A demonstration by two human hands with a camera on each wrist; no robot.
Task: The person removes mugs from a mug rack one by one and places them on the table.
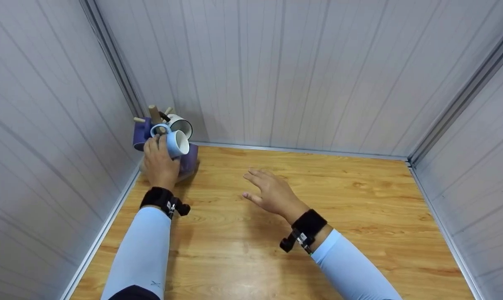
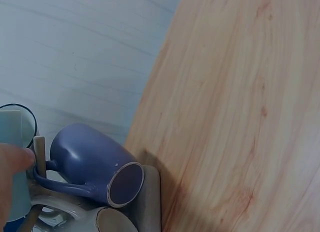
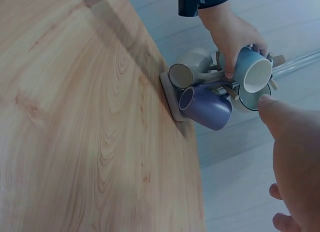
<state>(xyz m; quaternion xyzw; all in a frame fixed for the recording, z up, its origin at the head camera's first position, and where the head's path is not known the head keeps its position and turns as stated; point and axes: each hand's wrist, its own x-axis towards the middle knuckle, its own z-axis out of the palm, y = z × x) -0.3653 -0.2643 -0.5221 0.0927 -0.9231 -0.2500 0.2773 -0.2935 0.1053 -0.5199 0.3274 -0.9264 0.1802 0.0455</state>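
Observation:
My left hand (image 1: pixel 160 164) grips a light blue mug (image 1: pixel 177 143) at the upper part of a wooden mug stand (image 1: pixel 154 113); the right wrist view shows its fingers and thumb around the mug (image 3: pixel 253 70). Whether the handle is on a peg I cannot tell. Around it on the stand hang a white mug with a dark rim (image 1: pixel 180 125), a dark purple mug (image 1: pixel 139 135) and a lighter purple mug (image 2: pixel 90 159). A greyish-white mug (image 3: pixel 191 68) hangs low beside the purple one. My right hand (image 1: pixel 276 196) hovers over the table, fingers extended, holding nothing.
The stand is in the back left corner of the wooden table (image 1: pixel 339 200), close to the left panel wall (image 1: pixel 55 125) and the back wall (image 1: pixel 276 75). Another panel wall (image 1: pixel 480 146) rises along the right edge.

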